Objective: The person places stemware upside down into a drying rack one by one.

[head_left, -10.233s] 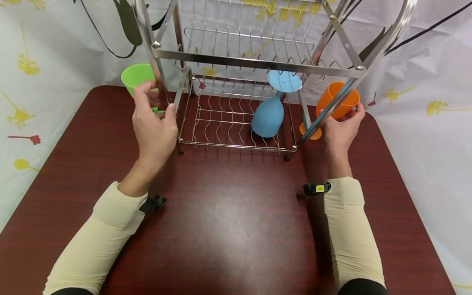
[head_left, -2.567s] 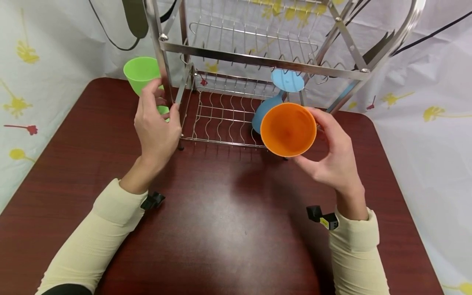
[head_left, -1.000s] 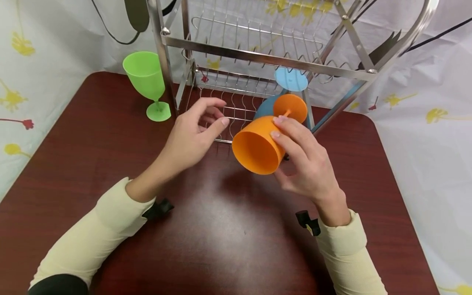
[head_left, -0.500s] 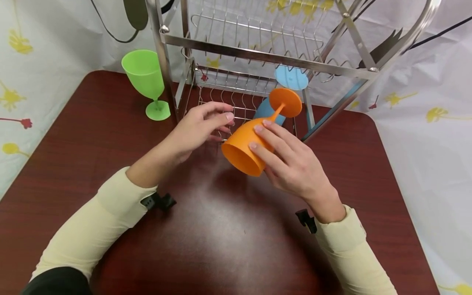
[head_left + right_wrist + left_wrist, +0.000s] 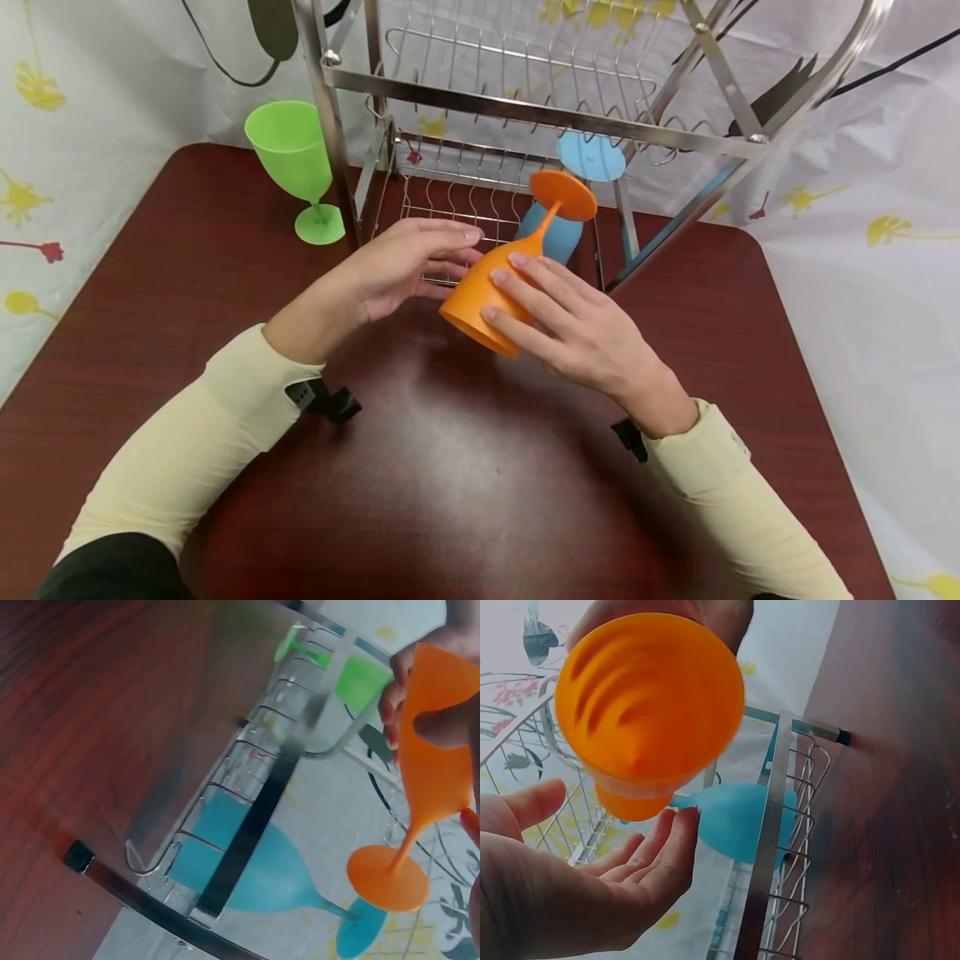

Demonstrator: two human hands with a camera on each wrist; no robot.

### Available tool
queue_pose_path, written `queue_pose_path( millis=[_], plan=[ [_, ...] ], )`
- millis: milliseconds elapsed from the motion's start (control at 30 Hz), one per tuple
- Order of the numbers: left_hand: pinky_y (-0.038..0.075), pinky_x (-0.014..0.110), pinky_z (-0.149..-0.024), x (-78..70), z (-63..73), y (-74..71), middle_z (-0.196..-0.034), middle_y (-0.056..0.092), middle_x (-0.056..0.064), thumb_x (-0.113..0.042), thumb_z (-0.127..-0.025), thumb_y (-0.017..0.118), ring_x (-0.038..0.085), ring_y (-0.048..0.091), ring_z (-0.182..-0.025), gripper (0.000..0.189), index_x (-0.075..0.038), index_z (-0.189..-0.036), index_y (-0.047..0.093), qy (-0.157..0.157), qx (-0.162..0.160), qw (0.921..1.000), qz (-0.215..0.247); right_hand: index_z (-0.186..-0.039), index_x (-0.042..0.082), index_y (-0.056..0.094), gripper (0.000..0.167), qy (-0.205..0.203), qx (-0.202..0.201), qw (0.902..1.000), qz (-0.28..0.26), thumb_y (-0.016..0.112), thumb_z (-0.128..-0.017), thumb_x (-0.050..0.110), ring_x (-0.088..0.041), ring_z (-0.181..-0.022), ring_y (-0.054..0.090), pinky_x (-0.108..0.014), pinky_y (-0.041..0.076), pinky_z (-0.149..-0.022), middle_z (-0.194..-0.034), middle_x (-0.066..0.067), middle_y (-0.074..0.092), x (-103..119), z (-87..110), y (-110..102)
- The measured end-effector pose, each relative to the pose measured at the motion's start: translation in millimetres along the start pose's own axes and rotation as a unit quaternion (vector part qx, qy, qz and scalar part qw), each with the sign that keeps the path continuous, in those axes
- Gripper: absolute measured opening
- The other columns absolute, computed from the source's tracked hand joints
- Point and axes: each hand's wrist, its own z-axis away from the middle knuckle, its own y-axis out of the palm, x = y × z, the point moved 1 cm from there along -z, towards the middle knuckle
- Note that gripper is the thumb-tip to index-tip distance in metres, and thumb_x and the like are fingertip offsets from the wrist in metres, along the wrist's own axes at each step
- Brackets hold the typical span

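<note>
My right hand grips an orange plastic goblet by its bowl, thumb on the far side. The goblet is tilted upside down, its rim facing down and left and its foot up and right. My left hand lies beside the bowl with fingers extended and thumb apart; whether its fingertips touch the goblet, I cannot tell. Behind, a blue goblet rests upside down in the lower tier of a metal dish rack, partly hidden by the orange one in the head view. A green goblet stands upright left of the rack.
The rack's upper wire tier overhangs the lower one, and its front bar crosses above the hands. Dark utensils hang at the rack's sides. A reddish-brown table lies below, with white patterned sheeting behind it.
The right hand has brought the orange goblet from the rack's right side to the front middle and turned it rim-down. The left hand has moved right, away from the green goblet, towards the orange one.
</note>
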Motion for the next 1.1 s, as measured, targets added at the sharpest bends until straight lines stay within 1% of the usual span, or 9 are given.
queue_pose_path(
  millis=[133,267,333,467,533,733,833,967,1100],
  plan=[
    [0.049,0.047,-0.096,1.4,-1.7,-2.1,-0.128,0.057,0.015,-0.027,-0.096,0.058,0.03,0.057,-0.112,0.045,-0.006,-0.135,0.051,-0.011,0.013,0.9998,0.013,-0.138,0.01,0.053,0.044,-0.023,0.002,0.9996,0.019,0.058,-0.095,0.003,-0.035,-0.133,0.046,-0.048,0.042,-0.106,-0.144,-0.018,0.048,-1.1,1.9,4.6],
    [0.046,0.05,-0.099,3.2,-2.8,-5.2,-0.132,0.056,0.013,-0.022,-0.095,0.057,0.031,0.056,-0.114,0.048,-0.006,-0.14,0.049,-0.017,0.032,0.999,0.025,-0.138,0.011,0.053,0.045,-0.029,0.001,0.9989,0.037,0.06,-0.095,0.005,-0.034,-0.134,0.046,-0.048,0.042,-0.105,-0.145,-0.017,0.048,-3.0,2.9,8.0],
    [0.047,0.05,-0.099,4.2,-4.0,-5.9,-0.134,0.055,0.013,-0.019,-0.095,0.056,0.031,0.056,-0.115,0.05,-0.006,-0.142,0.047,-0.021,0.052,0.998,0.032,-0.139,0.011,0.053,0.045,-0.031,0.0,0.9986,0.043,0.06,-0.095,0.005,-0.034,-0.134,0.046,-0.048,0.042,-0.105,-0.146,-0.017,0.048,-3.7,3.5,9.1],
    [0.05,0.048,-0.096,6.3,-6.3,-6.1,-0.137,0.054,0.015,-0.014,-0.093,0.055,0.031,0.059,-0.115,0.053,-0.006,-0.144,0.044,-0.022,0.101,0.9937,0.042,-0.138,0.012,0.053,0.045,-0.032,-0.003,0.9984,0.046,0.06,-0.095,0.004,-0.034,-0.133,0.046,-0.049,0.043,-0.105,-0.146,-0.016,0.047,-4.3,4.5,10.2],
    [0.051,0.047,-0.095,7.2,-7.0,-5.9,-0.137,0.054,0.016,-0.011,-0.092,0.056,0.03,0.06,-0.115,0.056,-0.006,-0.146,0.042,-0.017,0.124,0.9912,0.044,-0.138,0.012,0.053,0.045,-0.032,-0.004,0.9985,0.045,0.06,-0.094,0.003,-0.034,-0.133,0.047,-0.049,0.043,-0.105,-0.146,-0.016,0.047,-4.6,4.7,10.6],
    [0.05,0.045,-0.097,7.8,-8.3,-3.9,-0.14,0.05,0.017,-0.004,-0.088,0.057,0.026,0.058,-0.116,0.063,-0.005,-0.148,0.037,-0.004,0.173,0.9837,0.048,-0.138,0.012,0.053,0.046,-0.034,-0.009,0.9985,0.042,0.06,-0.094,0.002,-0.034,-0.133,0.047,-0.05,0.043,-0.105,-0.146,-0.015,0.048,-5.0,4.7,11.4],
    [0.051,0.044,-0.095,8.2,-9.9,-2.4,-0.14,0.049,0.017,-0.002,-0.088,0.058,0.026,0.058,-0.115,0.064,-0.006,-0.148,0.036,-0.004,0.186,0.9814,0.049,-0.137,0.013,0.054,0.045,-0.035,-0.015,0.9984,0.042,0.059,-0.094,0.002,-0.034,-0.132,0.048,-0.049,0.043,-0.104,-0.145,-0.015,0.049,-4.9,4.8,11.7],
    [0.053,0.044,-0.092,9.8,-12.0,-1.5,-0.139,0.049,0.017,-0.001,-0.087,0.06,0.026,0.059,-0.112,0.065,-0.007,-0.147,0.036,-0.006,0.185,0.9815,0.049,-0.137,0.012,0.054,0.045,-0.034,-0.018,0.9984,0.041,0.059,-0.094,0.001,-0.034,-0.131,0.049,-0.049,0.044,-0.104,-0.144,-0.015,0.05,-4.5,5.6,12.1],
    [0.054,0.044,-0.09,10.4,-13.2,-1.6,-0.139,0.048,0.017,-0.001,-0.086,0.061,0.028,0.06,-0.11,0.066,-0.007,-0.147,0.036,0.001,0.186,0.9816,0.042,-0.136,0.013,0.055,0.044,-0.033,-0.024,0.9984,0.04,0.06,-0.093,0.001,-0.034,-0.13,0.05,-0.05,0.044,-0.103,-0.143,-0.015,0.051,-3.8,6.7,13.2]
  ],
)
